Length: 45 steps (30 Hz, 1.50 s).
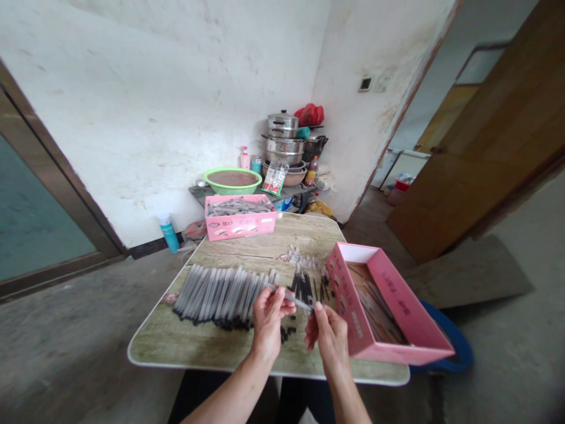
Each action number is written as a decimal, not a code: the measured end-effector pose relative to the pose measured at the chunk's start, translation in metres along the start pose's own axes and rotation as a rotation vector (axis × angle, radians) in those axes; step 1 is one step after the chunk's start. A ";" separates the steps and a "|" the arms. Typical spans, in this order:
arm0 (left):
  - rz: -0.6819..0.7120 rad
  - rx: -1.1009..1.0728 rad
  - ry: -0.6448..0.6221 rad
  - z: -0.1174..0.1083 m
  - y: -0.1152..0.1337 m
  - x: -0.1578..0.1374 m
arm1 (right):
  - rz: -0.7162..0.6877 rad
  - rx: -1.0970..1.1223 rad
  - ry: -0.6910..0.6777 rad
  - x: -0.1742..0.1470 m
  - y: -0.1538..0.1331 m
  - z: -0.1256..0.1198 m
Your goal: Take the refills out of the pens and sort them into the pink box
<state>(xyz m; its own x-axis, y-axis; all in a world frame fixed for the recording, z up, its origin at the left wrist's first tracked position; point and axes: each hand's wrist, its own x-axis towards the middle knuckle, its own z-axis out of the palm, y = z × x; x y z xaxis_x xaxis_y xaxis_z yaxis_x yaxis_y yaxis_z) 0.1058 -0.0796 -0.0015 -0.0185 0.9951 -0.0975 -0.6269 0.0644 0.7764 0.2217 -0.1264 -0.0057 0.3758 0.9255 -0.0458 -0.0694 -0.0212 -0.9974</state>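
A pen with a translucent grey barrel [293,298] is held slantwise above the table. My left hand [269,315] is closed round its upper part. At the lower end, the thumb and fingers of my right hand [325,330] pinch the tip; any small part between them is hidden. Left of my hands lies a row of similar pens [216,291] with black ends toward me. Behind my hands are slim black pen parts [302,285] and a heap of small clear pieces [300,257]. Small black caps [289,334] lie between my hands on the table.
On the wood-patterned table [163,341], a pink box [241,227] full of pens stands at the back. Another pink box [397,350] with thin rods inside sits at the right edge, over a blue stool [454,347]. A green basin [233,189] and stacked pots [282,141] stand behind.
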 end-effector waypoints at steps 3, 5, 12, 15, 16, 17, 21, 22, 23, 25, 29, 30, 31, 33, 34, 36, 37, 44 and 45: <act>-0.001 -0.003 0.002 -0.001 0.000 0.000 | -0.022 0.011 -0.014 0.000 -0.002 -0.001; -0.001 0.000 0.003 -0.001 0.000 0.000 | -0.042 0.031 -0.050 0.000 -0.003 0.000; -0.020 -0.007 -0.003 0.000 0.000 0.001 | 0.033 0.022 0.001 0.001 -0.001 0.001; -0.015 0.001 -0.006 -0.001 -0.001 0.001 | -0.034 0.026 -0.048 0.001 0.001 0.000; -0.016 0.003 -0.007 -0.001 -0.002 0.001 | -0.039 0.003 -0.050 0.001 0.001 0.000; -0.017 0.004 -0.009 -0.001 -0.002 0.001 | -0.032 -0.025 -0.040 0.001 0.002 0.000; -0.030 0.005 -0.014 -0.002 -0.002 0.001 | 0.049 -0.081 0.011 0.000 0.004 0.002; -0.030 0.003 -0.013 -0.002 -0.002 0.001 | 0.052 -0.066 0.003 0.000 0.004 0.002; -0.030 0.000 -0.010 -0.003 -0.002 0.002 | 0.043 -0.045 -0.014 0.000 0.004 0.002; -0.029 0.000 -0.004 -0.004 -0.002 0.003 | 0.003 -0.009 -0.055 0.000 0.006 0.003; -0.047 0.014 -0.021 -0.007 -0.005 0.002 | 0.072 0.013 -0.035 -0.002 0.008 0.004; -0.055 0.021 -0.030 -0.007 -0.005 0.002 | 0.113 0.029 -0.029 -0.003 0.009 0.004; -0.064 0.030 -0.043 -0.007 -0.006 0.002 | 0.154 0.048 -0.034 -0.004 0.009 0.004; -0.089 0.059 -0.078 -0.005 -0.005 0.004 | 0.205 0.082 -0.061 -0.004 0.009 0.004; -0.101 0.078 -0.102 -0.003 -0.005 0.005 | 0.218 0.095 -0.075 -0.004 0.010 0.003; -0.117 0.137 -0.171 0.002 -0.004 0.010 | 0.245 0.132 -0.081 -0.004 0.011 0.000; -0.117 0.209 -0.224 0.004 -0.004 0.015 | 0.254 0.155 -0.085 -0.004 0.011 -0.002; 0.063 0.826 -0.325 0.017 -0.017 0.108 | 0.176 0.312 0.082 0.002 0.023 -0.018; 0.102 0.890 -0.294 0.017 -0.020 0.125 | 0.183 0.318 0.114 0.002 0.025 -0.020</act>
<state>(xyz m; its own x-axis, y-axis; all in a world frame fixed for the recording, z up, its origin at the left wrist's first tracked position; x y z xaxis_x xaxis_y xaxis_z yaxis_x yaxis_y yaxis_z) 0.1293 0.0449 -0.0182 0.2328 0.9704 0.0640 0.1941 -0.1109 0.9747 0.2393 -0.1327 -0.0316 0.4295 0.8692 -0.2452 -0.4210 -0.0475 -0.9058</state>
